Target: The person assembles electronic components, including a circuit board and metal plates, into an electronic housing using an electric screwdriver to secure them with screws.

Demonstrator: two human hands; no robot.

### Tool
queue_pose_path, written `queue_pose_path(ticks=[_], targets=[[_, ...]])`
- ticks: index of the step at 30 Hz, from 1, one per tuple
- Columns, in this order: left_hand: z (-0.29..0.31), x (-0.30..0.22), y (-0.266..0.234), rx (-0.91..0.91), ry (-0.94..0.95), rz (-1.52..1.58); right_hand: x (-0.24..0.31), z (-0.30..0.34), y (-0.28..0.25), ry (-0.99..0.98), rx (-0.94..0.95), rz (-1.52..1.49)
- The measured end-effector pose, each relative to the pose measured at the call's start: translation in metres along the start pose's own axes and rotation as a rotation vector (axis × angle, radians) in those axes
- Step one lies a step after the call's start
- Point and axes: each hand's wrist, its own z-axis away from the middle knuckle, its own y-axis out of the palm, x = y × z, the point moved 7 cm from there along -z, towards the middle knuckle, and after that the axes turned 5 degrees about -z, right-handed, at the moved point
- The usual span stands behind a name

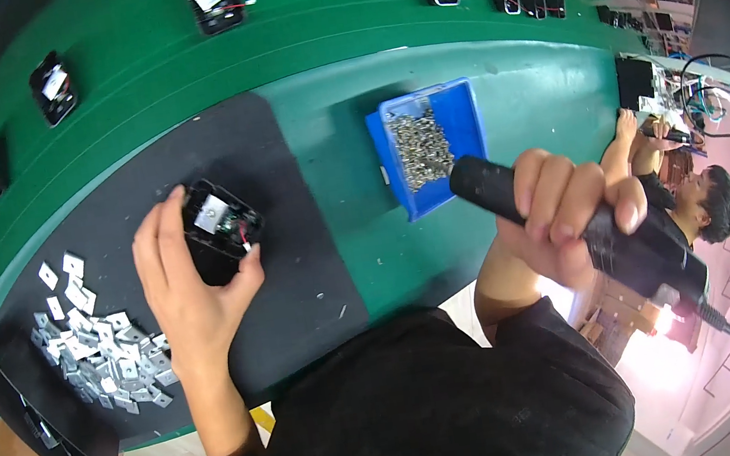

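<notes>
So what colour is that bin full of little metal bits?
The bin is bright blue; it shows best in the head view.

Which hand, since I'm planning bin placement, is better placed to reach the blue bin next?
Probably the right hand: it looks nearer the bin, though holding a tool. The left hand is farther off, gripping the case.

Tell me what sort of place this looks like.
Probably a factory assembly line: matching black housings sit spaced along a green strip, a blue bin holds many small metal parts, and the right hand grips a corded black tool.
</notes>
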Motion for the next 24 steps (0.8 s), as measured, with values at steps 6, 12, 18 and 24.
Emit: queue_pose_path(ticks=[6, 12, 18, 24], targets=[[-0.06, -0.054, 0.023, 0.001, 0.158, -0.001, -0.022, 0.01, -0.052, 0.012, -0.152, 0.025], [-0.134, -0.098, 0.058, -0.019, 0.363, 0.03, -0.047, 0.003, -0.048, 0.155, -0.088, 0.016], [-0.19, -0.142, 0.087, 0.247, 0.517, -0.313, -0.058, 0.001, -0.047, 0.143, 0.0, 0.14], [-0.206, -0.097, 0.136, 0.473, 0.357, -0.392, -0.044, -0.007, -0.049, 0.184, -0.041, 0.006]])
